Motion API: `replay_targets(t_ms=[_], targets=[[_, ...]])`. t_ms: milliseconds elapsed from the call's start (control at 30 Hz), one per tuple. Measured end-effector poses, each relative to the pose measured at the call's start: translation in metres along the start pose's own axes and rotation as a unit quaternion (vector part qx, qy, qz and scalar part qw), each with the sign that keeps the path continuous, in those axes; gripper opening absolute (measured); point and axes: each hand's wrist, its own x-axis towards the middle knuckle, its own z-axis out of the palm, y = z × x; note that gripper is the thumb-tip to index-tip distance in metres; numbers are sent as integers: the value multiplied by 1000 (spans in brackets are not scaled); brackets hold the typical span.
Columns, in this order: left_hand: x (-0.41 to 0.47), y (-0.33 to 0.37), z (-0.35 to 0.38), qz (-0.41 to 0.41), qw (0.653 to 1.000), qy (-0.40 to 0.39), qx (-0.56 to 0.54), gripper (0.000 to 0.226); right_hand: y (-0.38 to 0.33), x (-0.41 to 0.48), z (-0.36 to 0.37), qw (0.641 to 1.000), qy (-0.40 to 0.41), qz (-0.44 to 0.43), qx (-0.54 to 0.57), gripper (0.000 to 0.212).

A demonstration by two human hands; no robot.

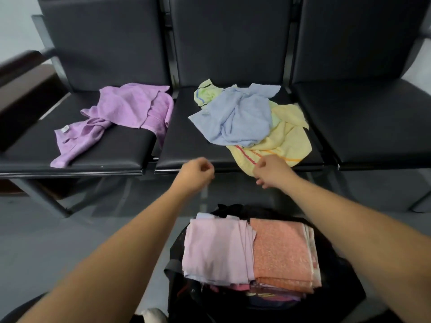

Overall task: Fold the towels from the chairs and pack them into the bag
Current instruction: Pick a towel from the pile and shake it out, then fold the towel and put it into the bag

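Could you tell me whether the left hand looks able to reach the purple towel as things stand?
Likely yes: the left hand holds nothing, and nothing stands between it and the purple towel.

— Which colours lie on the black leather chairs [105, 43]?
— On the left seat, a crumpled lilac terry towel [130, 113] with a small white label [64, 129]. On the middle seat, a plain pale blue cloth towel [235, 117] lies over a soft yellow towel [286, 141] edged with a red stripe and a thinner orange one.
— And the piece behind the blue?
— A light green towel [205, 92], marked with a blue stripe and a black one.
— The black fabric bag [345, 283]?
— A folded pale pink towel [214, 250], plain, sits beside a folded salmon-orange towel [279, 250] with fine pale speckles. Brighter pink cloth [238, 287] shows beneath them. The floor [46, 229] is grey.
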Motion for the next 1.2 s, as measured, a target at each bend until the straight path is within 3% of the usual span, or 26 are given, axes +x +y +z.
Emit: replay_targets(t_ms=[133,267,400,467,633,733,800,867,967,1100,1167,1200], targets=[[44,48,-27,37,999,35,12,8,-40,26,-51,997,59,-34,26,11],[84,52,-24,31,993,43,101,25,-49,61,-69,989,98,-78,-74,30],[110,45,-7,46,987,-12,155,40,-41,92,-60,978,18,-144,-152,53],[116,40,1,57,980,-51,186,37,-33,105,-51,963,-23,-156,-217,63],[132,25,4,43,976,20,213,12,-24,119,-39,946,40,-189,-261,25],[134,24,-1,47,990,-6,131,14,-33,119,-45,955,81,-217,-184,16],[127,29,-5,36,996,-38,74,32,-52,110,-56,960,111,-238,-98,11],[125,32,-7,35,995,-45,84,40,-75,99,-68,958,124,-257,-8,11],[114,46,-16,74,992,-4,104,12,-111,70,-93,949,124,-269,108,10],[89,81,-45,117,988,50,-92,15,-149,31,-127,928,147,-305,156,13],[71,104,-64,124,969,9,-211,9,-167,11,-140,924,155,-314,154,12],[64,113,-72,134,959,-32,-248,26,-176,2,-145,923,155,-314,158,12]])
